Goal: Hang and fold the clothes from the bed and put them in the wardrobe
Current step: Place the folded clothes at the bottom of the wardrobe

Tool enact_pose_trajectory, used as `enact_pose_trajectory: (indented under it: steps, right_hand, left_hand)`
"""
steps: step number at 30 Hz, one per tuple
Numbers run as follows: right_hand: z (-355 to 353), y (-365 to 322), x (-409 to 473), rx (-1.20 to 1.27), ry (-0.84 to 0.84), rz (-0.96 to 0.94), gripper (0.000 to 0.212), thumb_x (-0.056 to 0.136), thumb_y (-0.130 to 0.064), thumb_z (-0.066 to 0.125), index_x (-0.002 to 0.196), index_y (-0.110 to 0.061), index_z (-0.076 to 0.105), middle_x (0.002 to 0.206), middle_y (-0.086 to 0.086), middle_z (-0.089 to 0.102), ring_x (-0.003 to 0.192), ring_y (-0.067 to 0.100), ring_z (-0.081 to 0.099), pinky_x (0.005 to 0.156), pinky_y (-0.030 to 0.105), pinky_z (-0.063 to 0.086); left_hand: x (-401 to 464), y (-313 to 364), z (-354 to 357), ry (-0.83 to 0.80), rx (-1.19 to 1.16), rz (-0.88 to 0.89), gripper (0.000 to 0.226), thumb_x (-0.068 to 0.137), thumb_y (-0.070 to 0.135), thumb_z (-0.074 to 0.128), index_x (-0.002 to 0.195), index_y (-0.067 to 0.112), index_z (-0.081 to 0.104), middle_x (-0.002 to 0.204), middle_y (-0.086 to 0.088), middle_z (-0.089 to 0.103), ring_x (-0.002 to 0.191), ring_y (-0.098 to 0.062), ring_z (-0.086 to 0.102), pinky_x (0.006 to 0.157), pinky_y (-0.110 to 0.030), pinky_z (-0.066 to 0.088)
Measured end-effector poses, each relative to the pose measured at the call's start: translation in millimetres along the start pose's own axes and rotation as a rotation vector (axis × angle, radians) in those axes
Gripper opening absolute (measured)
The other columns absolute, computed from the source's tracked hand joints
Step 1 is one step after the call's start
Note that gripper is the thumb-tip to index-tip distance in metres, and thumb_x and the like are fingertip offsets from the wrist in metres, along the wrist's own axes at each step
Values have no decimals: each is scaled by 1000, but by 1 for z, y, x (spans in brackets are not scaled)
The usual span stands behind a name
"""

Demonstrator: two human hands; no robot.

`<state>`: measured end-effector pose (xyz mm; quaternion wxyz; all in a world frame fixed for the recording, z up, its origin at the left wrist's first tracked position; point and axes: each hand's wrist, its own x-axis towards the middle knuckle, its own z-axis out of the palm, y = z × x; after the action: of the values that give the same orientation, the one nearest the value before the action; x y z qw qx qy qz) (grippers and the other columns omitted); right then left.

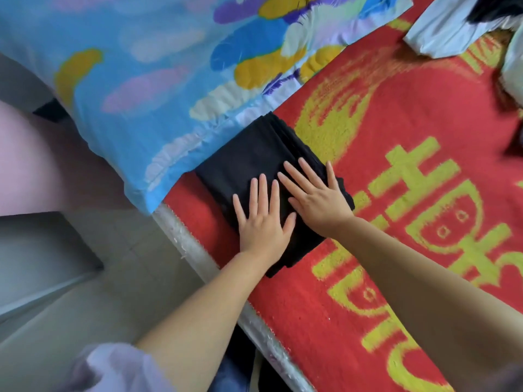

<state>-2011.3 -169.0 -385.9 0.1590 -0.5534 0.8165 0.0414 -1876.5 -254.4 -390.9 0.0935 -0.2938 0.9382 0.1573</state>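
A black garment [249, 154], folded into a narrow rectangle, lies on the red bed cover [424, 114] close to the bed's edge. My left hand [261, 219] lies flat on its near part with fingers straight and spread. Beside it, my right hand [317, 196] presses flat on the garment's right side, fingers also straight. Both palms face down and neither hand grips the cloth. At the far right top lie a pale blue-grey garment [441, 29] and a dark piece of clothing [495, 7], only partly in view.
A blue pillow [147, 80] with coloured feather print lies against the black garment's far end. The red cover bears large yellow characters. The bed's pale edge [195, 250] runs diagonally; left of it are a tiled floor [85, 306] and a pink wall [25, 165].
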Motion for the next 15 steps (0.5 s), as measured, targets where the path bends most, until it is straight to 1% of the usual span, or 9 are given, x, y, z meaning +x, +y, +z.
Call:
enact_pose_trajectory:
  steps: [3, 4, 6, 8, 10, 11, 13, 14, 15]
  right_hand:
    - [15, 16, -5, -11, -38, -61, 56, 100, -43, 22, 151, -32, 5, 159, -10, 0, 148, 17, -1, 115, 62, 6]
    - [13, 21, -4, -33, -58, -103, 57, 100, -44, 21, 151, -32, 1, 159, -10, -4, 148, 17, -4, 115, 62, 4]
    - [6, 34, -7, -128, -100, -207, 59, 100, -42, 22, 152, -29, -3, 159, -6, -10, 146, 20, -10, 115, 62, 1]
    - [-2, 49, -22, -269, -181, -320, 66, 99, -39, 26, 150, -25, -12, 157, -2, -20, 144, 23, -23, 114, 60, -10]
    - [-7, 56, -41, -363, -276, -394, 77, 95, -37, 31, 146, -21, -24, 156, 2, -29, 138, 23, -37, 110, 60, -21]
    - [-7, 55, -48, -381, -323, -401, 84, 92, -38, 35, 143, -20, -29, 155, 4, -31, 135, 23, -41, 109, 61, -21]
    - [-4, 47, -53, -391, -379, -370, 98, 89, -42, 44, 139, -20, -37, 151, 7, -39, 133, 26, -43, 110, 65, -13]
    - [-1, 43, -53, -394, -372, -343, 103, 89, -42, 48, 138, -21, -40, 147, 8, -44, 133, 27, -43, 109, 68, -8]
    - [3, 41, -52, -389, -348, -316, 105, 90, -39, 51, 137, -23, -42, 145, 8, -47, 134, 27, -42, 109, 70, -3]
  left_hand:
    - [-7, -6, 13, -7, 74, 60, 72, 92, 55, 32, 151, 17, 20, 158, -14, 15, 147, -29, 11, 114, -59, 9]
    - [-7, -7, 13, -19, 84, 65, 72, 92, 55, 31, 152, 17, 17, 159, -15, 12, 147, -30, 8, 114, -58, 6]
    - [-10, -2, 8, -85, 101, 53, 73, 94, 54, 27, 153, 17, 4, 159, -17, -2, 147, -31, -5, 114, -57, -4]
    - [-20, 11, 3, -145, 142, 51, 73, 97, 50, 26, 153, 13, -3, 156, -23, -15, 145, -35, -16, 113, -56, -11]
    - [-31, 31, 3, -192, 150, 55, 77, 97, 50, 29, 152, 7, -4, 152, -28, -20, 143, -40, -19, 114, -55, -12]
    - [-35, 42, 4, -220, 136, 30, 83, 96, 54, 32, 151, 6, -7, 152, -29, -21, 142, -40, -20, 113, -55, -12]
    - [-38, 59, 10, -274, 139, -75, 96, 93, 59, 39, 145, 4, -19, 150, -27, -26, 141, -40, -24, 111, -57, -14]
    - [-38, 65, 15, -276, 152, -127, 95, 94, 54, 42, 145, 4, -20, 149, -26, -30, 140, -40, -26, 111, -58, -13]
    - [-37, 68, 20, -246, 163, -160, 88, 97, 44, 42, 147, 5, -18, 147, -26, -33, 139, -40, -27, 111, -58, -12]
